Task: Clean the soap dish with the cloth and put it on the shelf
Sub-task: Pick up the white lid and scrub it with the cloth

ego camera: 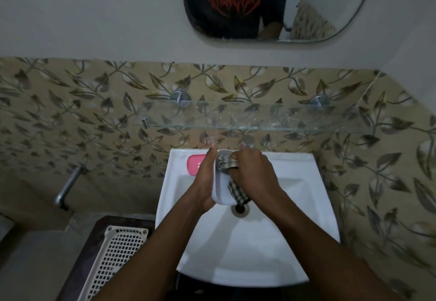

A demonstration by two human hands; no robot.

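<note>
At 8 o'clock in the frame we see a white perforated basket (115,260) on a dark surface below the sink, with a metal pipe (68,187) on the wall at 9 o'clock. Just right of it, a pink soap bar (194,164) lies on the back-left ledge of the white sink (306,206).

Near centre, our left hand (205,182) has its grip closed around the left edge of the white soap dish (221,189), holding it tilted above the basin, with the drain (240,209) directly under its near end.

Our right hand (253,175) has its grip closed on the checked cloth (238,193), pressing it into the dish; one cloth end bunches at the dish's far end and the other hangs toward the drain.

At 12 o'clock from the hands, the glass shelf (283,121) spans the leaf-patterned tiles, carried by two round metal brackets. Above it, the mirror (306,5) reflects a dark printed shirt.
</note>
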